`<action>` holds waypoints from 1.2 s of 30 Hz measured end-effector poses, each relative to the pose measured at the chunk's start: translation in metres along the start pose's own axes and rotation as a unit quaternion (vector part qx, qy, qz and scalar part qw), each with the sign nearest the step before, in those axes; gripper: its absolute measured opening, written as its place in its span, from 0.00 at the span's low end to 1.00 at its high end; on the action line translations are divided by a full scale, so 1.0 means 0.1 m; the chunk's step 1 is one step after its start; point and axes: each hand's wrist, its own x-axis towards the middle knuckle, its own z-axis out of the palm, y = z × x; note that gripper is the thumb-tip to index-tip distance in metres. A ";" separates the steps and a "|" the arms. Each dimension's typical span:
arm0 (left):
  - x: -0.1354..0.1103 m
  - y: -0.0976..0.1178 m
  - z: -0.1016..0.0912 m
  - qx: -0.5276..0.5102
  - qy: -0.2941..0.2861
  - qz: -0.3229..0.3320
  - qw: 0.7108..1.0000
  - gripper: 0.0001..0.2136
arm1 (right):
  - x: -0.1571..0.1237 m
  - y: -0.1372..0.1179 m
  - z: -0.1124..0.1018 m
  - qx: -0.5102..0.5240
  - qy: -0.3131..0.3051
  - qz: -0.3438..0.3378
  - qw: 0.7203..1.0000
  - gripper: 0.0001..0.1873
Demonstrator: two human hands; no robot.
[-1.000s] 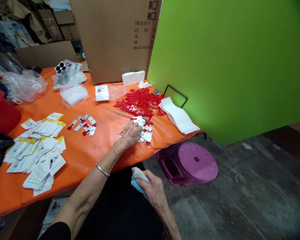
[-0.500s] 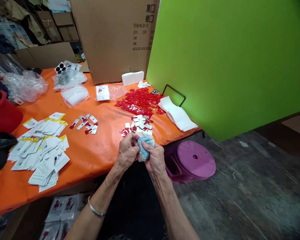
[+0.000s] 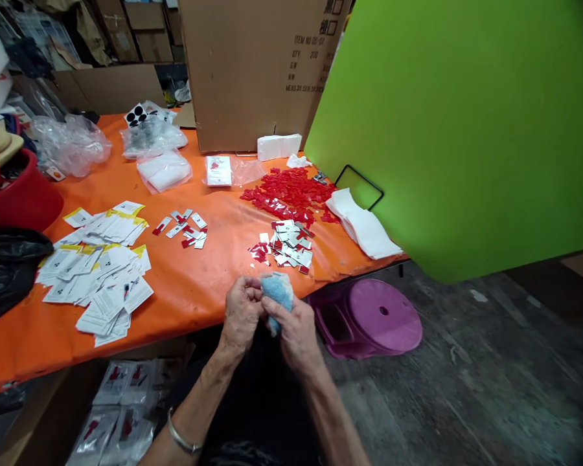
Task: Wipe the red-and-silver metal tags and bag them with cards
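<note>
A light blue and white fluffy cloth [image 3: 278, 291] is bunched in my right hand [image 3: 296, 330], with the thumb pressed across it. My left hand [image 3: 241, 314] is closed in a pinch against the cloth's left side. Whatever lies between its fingertips is hidden. Both hands are just off the table's front edge. Beyond them lies a heap of small silver-white and red pieces [image 3: 291, 244], with some red bits [image 3: 259, 252] beside it. A larger pile of red plastic pieces [image 3: 296, 191] is behind. Farther left sits a small group of similar red-and-silver pieces [image 3: 194, 234].
Printed cards [image 3: 97, 272] are spread on the left of the orange table [image 3: 189, 310]. White sheets [image 3: 362, 223] lie at the right edge, by a green panel [image 3: 442, 129]. A purple stool [image 3: 386, 320] stands right. Below, a box holds bagged packs [image 3: 121, 414].
Both hands have drawn back from the heap, uncovering more of it. The cloth is turned and stands more upright in my right hand. The camera view has shifted left.
</note>
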 end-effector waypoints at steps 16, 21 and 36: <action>0.97 0.96 -0.85 0.588 0.242 0.231 0.736 0.09 | -0.20 0.36 -0.25 0.067 -0.006 0.121 0.990 0.17; 1.09 0.36 -0.09 0.634 -0.040 0.368 0.678 0.11 | -0.27 0.55 -0.38 0.043 0.029 0.126 0.991 0.16; 1.37 0.09 0.48 0.601 -0.249 0.401 0.645 0.08 | -0.19 0.32 -0.72 0.054 0.083 0.084 0.992 0.17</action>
